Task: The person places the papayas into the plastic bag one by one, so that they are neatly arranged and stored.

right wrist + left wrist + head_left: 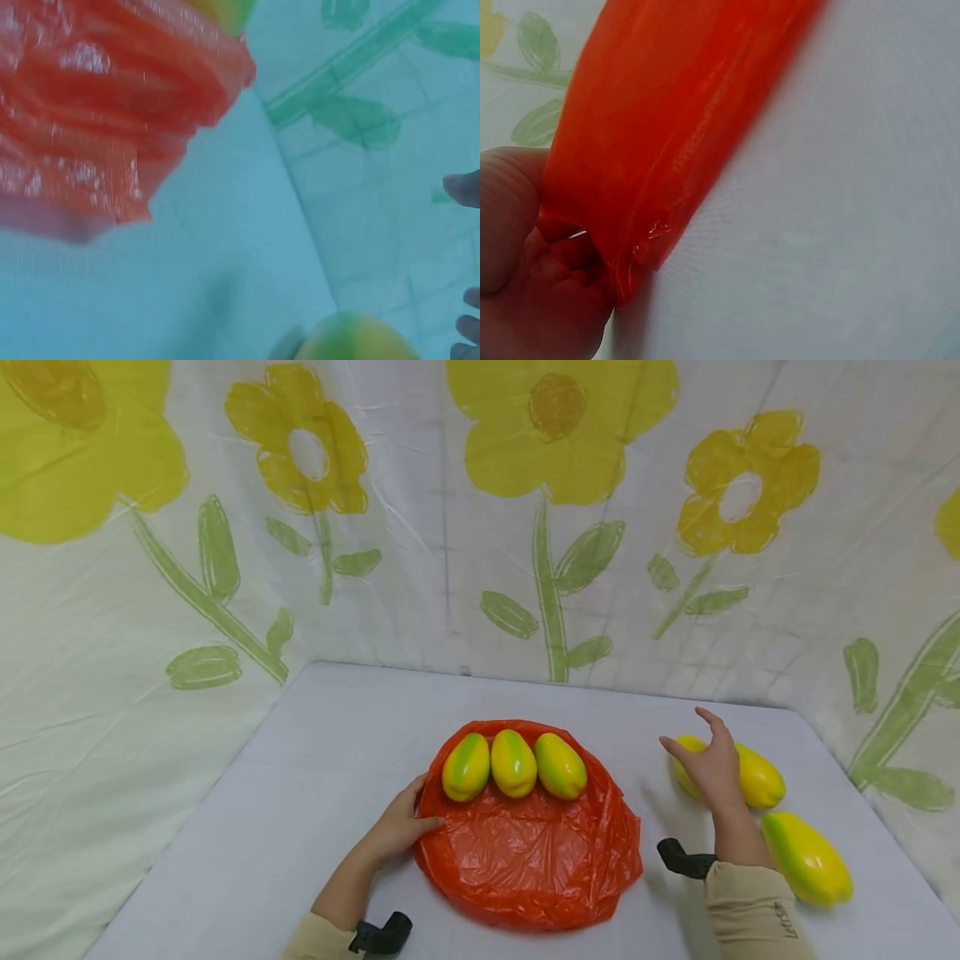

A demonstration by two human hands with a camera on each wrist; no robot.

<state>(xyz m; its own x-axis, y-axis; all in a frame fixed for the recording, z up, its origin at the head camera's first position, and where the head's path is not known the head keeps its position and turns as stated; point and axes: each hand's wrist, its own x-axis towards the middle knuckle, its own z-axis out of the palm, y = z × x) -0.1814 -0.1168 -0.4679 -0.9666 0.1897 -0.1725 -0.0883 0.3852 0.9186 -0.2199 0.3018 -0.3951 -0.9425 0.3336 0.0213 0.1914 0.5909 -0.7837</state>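
- The left hand (pixel 405 822) is clamped on the near-left rim of a red plastic bag (pixel 517 852), its thumb laid over the rim and the other fingers round the outer side; the left wrist view shows a gathered corner of the plastic beside them
- The red plastic bag lies spread in a round shape with a raised rim, around the middle of the tabletop (pixel 300 793), well apart from its left and right edges
- Three yellow-green fruits (pixel 513 764) lie inside the bag, side by side along the rim that faces the tabletop's far edge
- The right hand (pixel 717 770) is towards the tabletop's far right corner, thumb and forefinger spread apart
- Yellow fruit skin (pixel 760 778) shows on both sides of the right hand; the hand covers the middle, so I cannot tell whether this is one fruit or two
- Another fruit (pixel 810 864) lies beside the right forearm, near the tabletop's right edge, green along its upper left side
- Both wrists carry a black device (pixel 684 860) beside beige sleeves (pixel 753 902)
- Beyond the far edge hangs a white cloth (pixel 408 585) with yellow flowers and green stems
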